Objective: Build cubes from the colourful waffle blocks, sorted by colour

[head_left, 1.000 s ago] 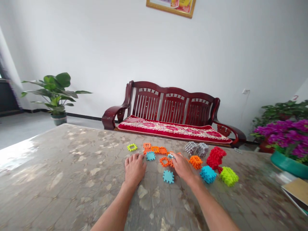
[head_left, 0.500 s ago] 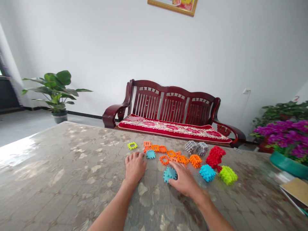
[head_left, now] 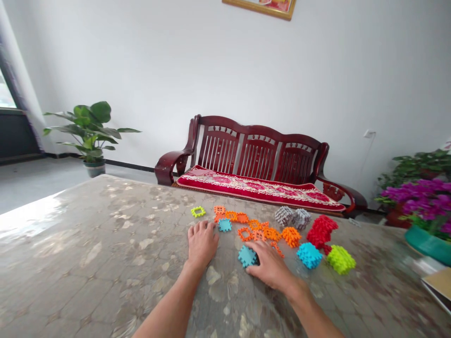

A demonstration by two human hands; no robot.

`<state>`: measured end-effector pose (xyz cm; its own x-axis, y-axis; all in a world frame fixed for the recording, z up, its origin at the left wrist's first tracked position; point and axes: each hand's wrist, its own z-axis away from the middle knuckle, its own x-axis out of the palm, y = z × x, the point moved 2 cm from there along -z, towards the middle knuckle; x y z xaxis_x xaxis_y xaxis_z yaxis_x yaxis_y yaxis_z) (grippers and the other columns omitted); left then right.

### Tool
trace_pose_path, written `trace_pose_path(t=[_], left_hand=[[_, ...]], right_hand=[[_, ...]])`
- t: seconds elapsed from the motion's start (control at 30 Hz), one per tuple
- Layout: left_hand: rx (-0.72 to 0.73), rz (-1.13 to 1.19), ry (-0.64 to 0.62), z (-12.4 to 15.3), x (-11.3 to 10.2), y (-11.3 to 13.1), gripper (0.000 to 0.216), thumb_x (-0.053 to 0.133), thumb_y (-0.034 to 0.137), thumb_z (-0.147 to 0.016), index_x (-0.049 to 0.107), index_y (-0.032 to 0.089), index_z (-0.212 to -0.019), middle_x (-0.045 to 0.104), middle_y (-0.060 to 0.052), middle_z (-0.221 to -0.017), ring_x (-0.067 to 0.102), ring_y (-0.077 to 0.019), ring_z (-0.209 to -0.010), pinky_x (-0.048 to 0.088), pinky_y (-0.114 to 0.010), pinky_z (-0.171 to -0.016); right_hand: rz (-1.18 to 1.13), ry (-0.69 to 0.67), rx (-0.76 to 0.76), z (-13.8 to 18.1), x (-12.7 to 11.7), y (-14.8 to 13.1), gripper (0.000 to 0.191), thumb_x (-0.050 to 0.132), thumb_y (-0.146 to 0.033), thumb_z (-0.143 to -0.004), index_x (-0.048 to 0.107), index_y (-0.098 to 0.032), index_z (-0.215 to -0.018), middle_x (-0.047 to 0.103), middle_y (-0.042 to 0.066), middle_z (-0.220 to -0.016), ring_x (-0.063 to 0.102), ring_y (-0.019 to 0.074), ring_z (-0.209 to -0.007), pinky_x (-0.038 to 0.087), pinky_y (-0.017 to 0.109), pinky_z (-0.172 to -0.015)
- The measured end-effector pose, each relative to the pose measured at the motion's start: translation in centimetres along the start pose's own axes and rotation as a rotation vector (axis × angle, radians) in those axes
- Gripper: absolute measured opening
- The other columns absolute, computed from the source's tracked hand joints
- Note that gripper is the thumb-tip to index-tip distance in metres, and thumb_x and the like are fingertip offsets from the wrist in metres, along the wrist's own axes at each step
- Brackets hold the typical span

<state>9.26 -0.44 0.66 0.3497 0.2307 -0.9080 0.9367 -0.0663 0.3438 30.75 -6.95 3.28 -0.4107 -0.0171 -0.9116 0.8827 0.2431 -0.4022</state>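
Note:
My right hand (head_left: 270, 264) has its thumb and fingers around the right side of a small stack of teal notched plastic tiles (head_left: 247, 256) on the table. Palm down, my left hand (head_left: 203, 244) rests on the tabletop, fingers stretched forward and holding nothing. Just beyond its fingertips lies a single light-blue tile (head_left: 224, 225). A yellow-green frame tile (head_left: 198, 211) is farther back. Several loose orange tiles (head_left: 244, 234) spread behind my right hand, one of them partly hidden by it.
Right of my right hand stand clusters of tiles: orange (head_left: 291, 237), blue (head_left: 309, 256), red (head_left: 321, 231), lime green (head_left: 341, 259) and grey (head_left: 283, 216). The patterned table (head_left: 116, 253) extends left. A wooden bench (head_left: 253, 155) is behind it; purple flowers (head_left: 423, 199) are at right.
The teal stack has turned slightly in my right hand. My left hand stays resting on the table. The whole view has shifted slightly with my head.

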Motion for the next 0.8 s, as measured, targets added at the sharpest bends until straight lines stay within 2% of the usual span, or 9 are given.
trace_pose_path(t=[0.17,0.3,0.47,0.57,0.7,0.8], left_hand=[[0.004,0.006,0.011,0.1,-0.1,0.0,0.038,0.051,0.028,-0.086,0.064,0.027,-0.122,0.059,-0.009,-0.134,0.049,-0.0259,-0.125,0.028,-0.044,-0.109],[0.011,0.019,0.030,0.2,-0.1,0.1,0.037,0.051,0.027,-0.086,0.065,0.026,-0.120,0.059,-0.010,-0.133,0.049,-0.0258,-0.125,0.029,-0.043,-0.108],[0.004,0.027,0.036,0.1,0.2,0.0,0.038,0.051,0.028,-0.086,0.065,0.025,-0.121,0.060,-0.010,-0.133,0.049,-0.0268,-0.124,0.028,-0.045,-0.109],[0.009,0.025,0.032,0.1,0.2,0.0,0.038,0.051,0.027,-0.086,0.065,0.025,-0.122,0.059,-0.011,-0.134,0.049,-0.0268,-0.125,0.028,-0.045,-0.109],[0.017,0.022,0.030,0.2,0.2,0.0,0.039,0.051,0.027,-0.086,0.065,0.025,-0.122,0.059,-0.011,-0.136,0.048,-0.0276,-0.127,0.028,-0.047,-0.110],[0.028,0.023,0.036,0.2,0.2,0.1,0.039,0.051,0.028,-0.087,0.065,0.026,-0.123,0.058,-0.010,-0.137,0.048,-0.0278,-0.128,0.028,-0.047,-0.111]], right_hand=[[0.105,0.011,-0.006,-0.5,0.0,-0.5,0.048,0.061,-0.021,-0.069,0.066,-0.023,-0.116,0.068,0.008,-0.117,0.059,0.0262,-0.112,0.042,0.034,-0.096],[0.061,0.120,0.070,-2.5,0.0,-1.1,0.043,0.063,-0.027,-0.071,0.065,-0.023,-0.113,0.071,0.007,-0.110,0.063,0.0255,-0.107,0.045,0.034,-0.092],[-0.143,0.259,0.187,-6.7,0.5,-2.3,0.051,0.064,-0.035,-0.075,0.059,-0.021,-0.124,0.070,0.007,-0.116,0.065,0.0230,-0.106,0.048,0.032,-0.090],[-0.144,0.297,0.198,-8.9,1.2,-3.1,0.057,0.064,-0.034,-0.075,0.056,-0.018,-0.129,0.068,0.010,-0.121,0.063,0.0236,-0.110,0.047,0.032,-0.093],[-0.102,0.304,0.236,-10.7,2.5,-3.4,0.053,0.065,-0.033,-0.075,0.059,-0.017,-0.126,0.069,0.012,-0.117,0.063,0.0252,-0.110,0.047,0.034,-0.094],[-0.141,0.309,0.206,-11.5,3.5,-3.1,0.051,0.065,-0.031,-0.074,0.061,-0.016,-0.123,0.069,0.012,-0.115,0.063,0.0249,-0.109,0.048,0.033,-0.093]])
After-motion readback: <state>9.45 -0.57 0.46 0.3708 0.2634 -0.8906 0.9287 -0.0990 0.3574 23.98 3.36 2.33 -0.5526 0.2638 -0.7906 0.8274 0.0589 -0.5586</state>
